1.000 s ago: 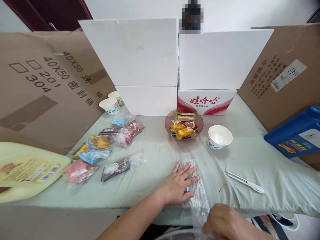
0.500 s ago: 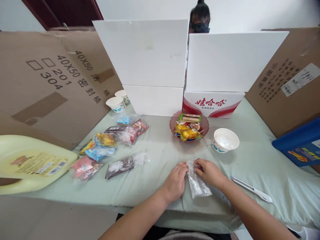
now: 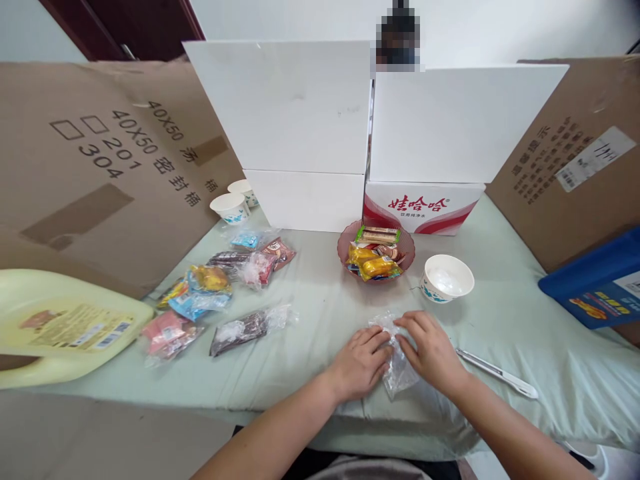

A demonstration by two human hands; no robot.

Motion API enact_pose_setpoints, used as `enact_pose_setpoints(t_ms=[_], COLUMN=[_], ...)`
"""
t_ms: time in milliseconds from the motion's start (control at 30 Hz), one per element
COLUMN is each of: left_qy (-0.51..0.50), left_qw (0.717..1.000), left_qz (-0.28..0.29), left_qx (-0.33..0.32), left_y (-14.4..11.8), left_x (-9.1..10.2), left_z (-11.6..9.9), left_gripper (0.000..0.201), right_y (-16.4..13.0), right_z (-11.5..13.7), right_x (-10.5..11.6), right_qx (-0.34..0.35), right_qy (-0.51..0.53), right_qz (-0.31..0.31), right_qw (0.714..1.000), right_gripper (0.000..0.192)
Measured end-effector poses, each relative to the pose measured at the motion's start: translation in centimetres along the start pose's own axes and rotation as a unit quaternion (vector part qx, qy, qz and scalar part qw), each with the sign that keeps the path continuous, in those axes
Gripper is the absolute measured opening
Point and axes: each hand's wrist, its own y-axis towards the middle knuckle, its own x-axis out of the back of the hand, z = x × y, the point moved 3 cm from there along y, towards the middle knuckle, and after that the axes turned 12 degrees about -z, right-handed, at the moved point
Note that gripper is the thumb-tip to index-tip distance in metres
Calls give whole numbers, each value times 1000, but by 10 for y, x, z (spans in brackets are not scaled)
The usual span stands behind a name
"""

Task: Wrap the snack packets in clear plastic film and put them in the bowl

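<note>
A crinkled clear plastic bag (image 3: 400, 373) lies on the cloth near the front edge, its middle partly covered by my fingers. From the left, my left hand (image 3: 361, 363) presses closed fingers onto the bag. My right hand (image 3: 433, 350) is bent over its other side, thumb and fingertips gripping the film. Just beyond is a white paper bowl (image 3: 448, 277) with a leaf print and some clear plastic inside. A pink glass bowl (image 3: 342, 248) holds several wrapped snacks (image 3: 376, 257). To the right of my right hand rests a white utility knife (image 3: 497, 373).
Bagged snacks (image 3: 200, 293) are spread on the left, with a dark bagged item (image 3: 240, 333) nearer me. A yellow jug (image 3: 75, 330) lies beside them. Paper bowls (image 3: 230, 210), white boxes (image 3: 300, 107) and cardboard (image 3: 110, 167) bound the table. A blue package (image 3: 595, 280) stands right.
My left hand has slid right over the bag, and my right hand has shifted slightly right with its fingers rearranged. The bag is more rumpled at its far end.
</note>
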Motion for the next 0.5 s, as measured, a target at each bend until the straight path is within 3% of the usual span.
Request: enact_pose_setpoints(t_ms=[67,133,267,433,500], left_qy=[4,9,16,12,4], left_qw=[1000,1000,999,999,999], left_qz=[9,16,23,31,32], left_qx=[8,20,29,16,6], left_y=[1,2,4,3,2], left_x=[1,2,6,8,9], left_z=[-1,-2,-2,-2,-2], left_gripper=[35,36,43,48,47], right_y=[-21,-46,-81,-95,-98], right_z=[14,21,18,21,24], right_x=[3,1,-4,-6,-10], right_qx=[113,165,134,174,170], right_qy=[11,7,-20,-25,-24], right_qz=[36,89,101,31,16], right_qw=[993,982,986,984,985], right_gripper=[21,21,18,34,29])
